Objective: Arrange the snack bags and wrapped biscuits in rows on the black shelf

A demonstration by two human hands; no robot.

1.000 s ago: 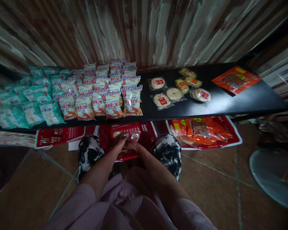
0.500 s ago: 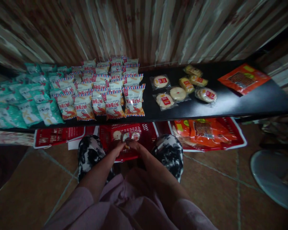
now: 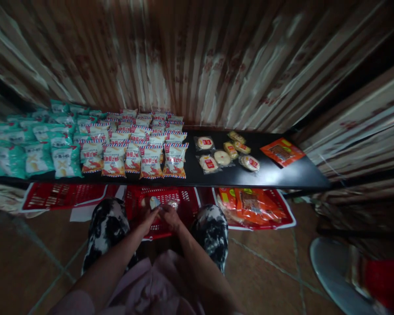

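Note:
My left hand [image 3: 147, 219] and my right hand [image 3: 170, 218] meet low over a red plastic basket [image 3: 189, 199] between my knees. Their fingers are closed around the lower edge of a small pale wrapped packet [image 3: 154, 202], which stands tilted up from the fingertips. Its print is too dim to read. Just beyond my right hand, a round snack in clear wrap [image 3: 173, 204] lies in the basket. My hands and the shade hide part of the basket's contents.
A black shelf [image 3: 197, 178] bears teal snack bags [image 3: 65, 161], white-and-orange snack bags [image 3: 151, 162], round wrapped cakes [image 3: 208, 163], small yellow packs [image 3: 230, 150] and a flat orange bag [image 3: 282, 152]. Red baskets flank my knees; the right one [image 3: 289, 214] holds orange bags [image 3: 254, 204]. A grey stool [image 3: 331, 280] stands right.
The view has tilted up and swung right, so the shelf sits lower and further left. The small packet in my hands has been raised and shows more clearly above my fingers.

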